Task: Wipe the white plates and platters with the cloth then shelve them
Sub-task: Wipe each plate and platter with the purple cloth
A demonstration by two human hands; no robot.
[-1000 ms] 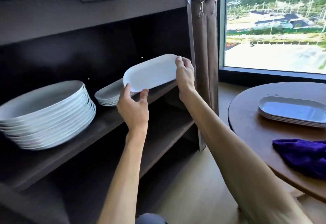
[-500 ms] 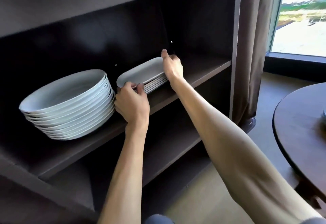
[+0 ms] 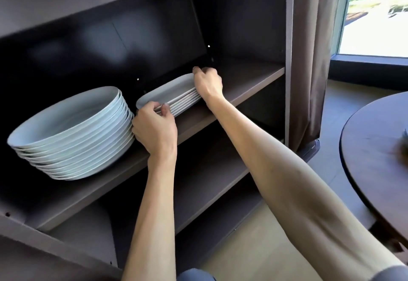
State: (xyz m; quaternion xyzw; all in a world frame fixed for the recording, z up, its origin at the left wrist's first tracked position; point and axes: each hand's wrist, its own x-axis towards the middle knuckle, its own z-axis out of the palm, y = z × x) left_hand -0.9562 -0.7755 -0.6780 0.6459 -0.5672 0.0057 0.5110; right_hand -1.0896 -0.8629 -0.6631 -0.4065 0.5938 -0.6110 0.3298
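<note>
The person is setting a white platter [image 3: 167, 89] onto the platter stack [image 3: 184, 104] that is sitting on the middle shelf [image 3: 249, 81] of the dark cabinet [image 3: 289, 37], toward the shelf's rear and roughly midway along its length. The left hand [image 3: 154, 129] is curling its fingers around the near end of the top platter, thumb and fingertips pinching the rim; the right hand [image 3: 207, 84] is gripping the far end with bent fingers. Holding both short ends is, in my judgement, serving to square the platter over the ones beneath it as it seats. Whether the platter is fully resting on the stack or a hair above it cannot be told. Just beside the stack, at the shelf's left portion, a taller pile of round white plates [image 3: 70, 130] is standing, its rim nearly touching the left hand. The lower shelf [image 3: 212, 181] is lying bare where it is showing. At the right edge of the view, part of a round dark table [image 3: 371, 148] is appearing, with a blurred object on it that cannot be identified; a curtain [image 3: 309, 59] is hanging beside the cabinet's right wall. No brand, label or legible writing is showing on any surface.
</note>
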